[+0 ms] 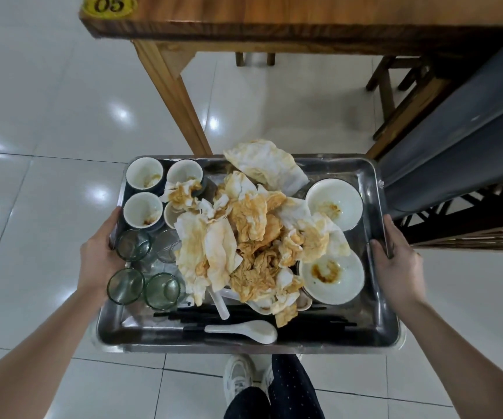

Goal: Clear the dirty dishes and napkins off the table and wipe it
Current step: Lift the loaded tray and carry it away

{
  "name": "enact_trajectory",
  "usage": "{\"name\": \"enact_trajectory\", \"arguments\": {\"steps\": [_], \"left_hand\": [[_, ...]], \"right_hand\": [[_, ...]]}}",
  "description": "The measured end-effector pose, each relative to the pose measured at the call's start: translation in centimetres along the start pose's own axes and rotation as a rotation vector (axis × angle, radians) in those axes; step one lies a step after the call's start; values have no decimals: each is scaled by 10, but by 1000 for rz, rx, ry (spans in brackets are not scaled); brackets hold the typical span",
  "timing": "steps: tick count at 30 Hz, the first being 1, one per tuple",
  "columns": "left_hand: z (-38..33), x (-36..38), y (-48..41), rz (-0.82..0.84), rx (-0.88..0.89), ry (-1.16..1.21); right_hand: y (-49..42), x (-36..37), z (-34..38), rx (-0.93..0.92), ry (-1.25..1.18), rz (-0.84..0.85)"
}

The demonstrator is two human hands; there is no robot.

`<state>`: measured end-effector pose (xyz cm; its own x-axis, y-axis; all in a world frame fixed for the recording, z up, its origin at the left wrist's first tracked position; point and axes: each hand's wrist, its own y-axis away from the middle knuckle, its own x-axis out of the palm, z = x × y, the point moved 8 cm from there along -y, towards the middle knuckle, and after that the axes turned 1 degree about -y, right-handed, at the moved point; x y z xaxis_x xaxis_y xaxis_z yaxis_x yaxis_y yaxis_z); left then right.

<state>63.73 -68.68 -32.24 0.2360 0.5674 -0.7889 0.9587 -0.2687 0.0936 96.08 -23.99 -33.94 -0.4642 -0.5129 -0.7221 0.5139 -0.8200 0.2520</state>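
A shiny metal tray [377,297] carries crumpled stained paper napkins [253,237], glossy ceramic bowls [333,204], clear glasses [126,285]; varnished wood tabletop [304,13] at 12 o'clock.

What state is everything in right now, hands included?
tray, carried in both hands, loaded
left hand, grips its left rim
right hand, grips its right rim
napkins, crumpled, stained, heaped mid-tray
cups, upright, sauce residue inside
glasses, upright, empty
bowls, upright, sauce-smeared
spoon, lying near edge
chopsticks, lying flat
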Motion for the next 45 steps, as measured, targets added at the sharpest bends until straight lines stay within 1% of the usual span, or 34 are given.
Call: {"name": "enact_trajectory", "arguments": {"steps": [4,8,11,13,15,18,22,24,29,32,34,36,38,40,42,45], "left_hand": [[-17,-35,23,21,-49,17],[-51,-68,41,72,5,25],[-78,-93,53,88,35,5],[-101,-108,63,111,51,91],[-126,-122,73,128,96,134],[-158,-134,83,144,158,130],[-205,-138,88,191,244,42],[-236,-136,98,217,329,30],[-315,-119,135,285,525,49],[-370,-98,164,328,617,6],[-406,-77,188,375,668,-4],[-436,-53,217,441,683,26],[-468,-28,254,480,758,26],[-503,0,296,567,833,50],[-540,24,338,644,862,84],[-587,64,394,692,850,74]], "right_hand": [[23,-38,27,-19,38,21],[58,-82,49,-50,48,20],[87,-117,57,-45,17,-25],[108,-140,59,-29,-10,-56],[130,-162,59,-4,-32,-80],[160,-193,53,35,-32,-113],[203,-236,43,51,-73,-186],[226,-259,32,66,-86,-222],[277,-324,-5,126,-108,-361],[308,-367,-40,193,-125,-427],[331,-396,-71,255,-144,-475],[358,-426,-105,297,-139,-522],[385,-457,-140,331,-160,-571],[412,-490,-176,361,-173,-618],[439,-525,-211,377,-170,-691],[481,-571,-263,412,-155,-750]]}}
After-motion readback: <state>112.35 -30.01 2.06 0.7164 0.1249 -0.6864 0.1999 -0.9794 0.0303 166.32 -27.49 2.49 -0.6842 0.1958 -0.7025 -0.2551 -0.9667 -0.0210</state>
